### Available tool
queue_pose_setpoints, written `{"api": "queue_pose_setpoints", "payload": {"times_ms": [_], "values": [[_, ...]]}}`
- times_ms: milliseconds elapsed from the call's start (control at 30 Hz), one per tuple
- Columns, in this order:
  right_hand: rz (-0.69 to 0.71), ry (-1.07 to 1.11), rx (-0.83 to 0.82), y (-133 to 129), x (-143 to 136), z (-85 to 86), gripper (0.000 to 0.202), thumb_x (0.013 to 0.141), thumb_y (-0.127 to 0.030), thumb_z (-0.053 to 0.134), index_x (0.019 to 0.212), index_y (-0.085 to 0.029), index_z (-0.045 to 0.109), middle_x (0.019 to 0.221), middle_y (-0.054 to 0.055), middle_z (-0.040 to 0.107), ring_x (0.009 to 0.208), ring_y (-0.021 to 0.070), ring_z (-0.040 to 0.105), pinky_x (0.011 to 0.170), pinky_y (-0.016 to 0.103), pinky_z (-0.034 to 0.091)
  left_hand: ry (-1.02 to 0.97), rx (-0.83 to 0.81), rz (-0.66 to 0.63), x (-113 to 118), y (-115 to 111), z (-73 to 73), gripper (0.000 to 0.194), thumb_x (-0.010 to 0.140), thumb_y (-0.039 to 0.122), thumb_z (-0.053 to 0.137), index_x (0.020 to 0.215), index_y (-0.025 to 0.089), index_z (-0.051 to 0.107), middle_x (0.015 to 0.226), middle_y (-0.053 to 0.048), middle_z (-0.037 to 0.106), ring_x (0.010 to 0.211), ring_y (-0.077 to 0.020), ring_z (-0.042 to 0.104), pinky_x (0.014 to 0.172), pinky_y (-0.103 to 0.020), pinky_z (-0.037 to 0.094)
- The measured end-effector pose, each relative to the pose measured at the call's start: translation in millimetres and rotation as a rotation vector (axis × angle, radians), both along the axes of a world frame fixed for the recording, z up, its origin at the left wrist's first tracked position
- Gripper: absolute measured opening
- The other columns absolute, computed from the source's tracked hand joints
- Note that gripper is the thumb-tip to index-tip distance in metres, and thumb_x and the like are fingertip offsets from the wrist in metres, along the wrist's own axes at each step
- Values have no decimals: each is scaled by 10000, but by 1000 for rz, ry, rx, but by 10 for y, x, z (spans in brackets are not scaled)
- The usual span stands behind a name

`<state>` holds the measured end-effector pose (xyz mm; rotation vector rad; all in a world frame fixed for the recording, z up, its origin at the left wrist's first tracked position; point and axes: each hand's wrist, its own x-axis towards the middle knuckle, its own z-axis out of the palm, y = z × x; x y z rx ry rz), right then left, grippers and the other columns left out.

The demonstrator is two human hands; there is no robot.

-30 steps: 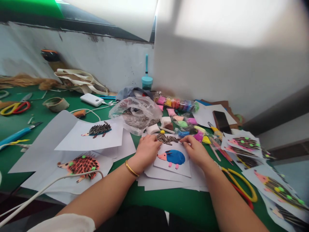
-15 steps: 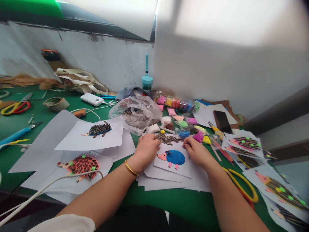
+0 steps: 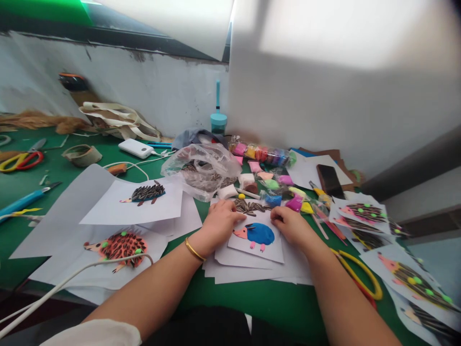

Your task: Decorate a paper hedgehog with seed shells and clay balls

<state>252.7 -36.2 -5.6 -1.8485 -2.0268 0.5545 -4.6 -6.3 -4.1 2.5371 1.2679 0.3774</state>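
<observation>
A blue clay hedgehog (image 3: 260, 234) with a pink face and feet lies on a white paper card (image 3: 239, 252) between my hands. A couple of dark seeds sit at the front of its back. My left hand (image 3: 220, 222) rests on the card's left side, fingers laid out and thumb pointing toward the hedgehog. Just beyond the card's drawing is a pile of striped sunflower seeds (image 3: 248, 207). My right hand (image 3: 290, 225) is at the pile's right end, thumb and forefinger pinched together; anything between them is too small to make out.
A plastic bag of seeds (image 3: 201, 175) stands behind the pile, with clay packets (image 3: 272, 199) to its right. Finished hedgehog cards lie at left (image 3: 147, 192) and right (image 3: 363, 211). Yellow-handled scissors (image 3: 360, 274) lie by my right forearm. A white cable (image 3: 72, 278) crosses the left papers.
My left thumb has stretched out to the right, over the card near the seeds. The pinched right hand has shifted very slightly left. The hedgehog card looks the same.
</observation>
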Motion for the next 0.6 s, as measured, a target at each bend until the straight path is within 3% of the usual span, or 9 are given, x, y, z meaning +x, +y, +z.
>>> {"api": "queue_pose_setpoints", "payload": {"times_ms": [333,500,600], "values": [[-121,97,187,5,-20,11,173,814,-349,613,844,-222,726,1000,76,646,889,221,612,755,336,480,39,50,52,-11,-1,-58,327,914,264,527,1133,433,701,1108,-38,568,1066,-261,479,934,-428,365],[-58,196,91,-71,-119,90,193,814,-347,600,888,-226,731,918,51,718,823,206,646,752,329,505,30,43,54,-10,22,-71,311,912,266,539,1128,413,709,1097,-42,568,1057,-251,486,939,-417,366],[-40,220,1,-120,-192,133,177,799,-339,590,872,-230,708,844,22,732,740,188,648,667,296,498,30,65,54,-5,12,-68,297,911,256,533,1101,381,723,1090,-44,579,1057,-253,492,932,-416,369]]}}
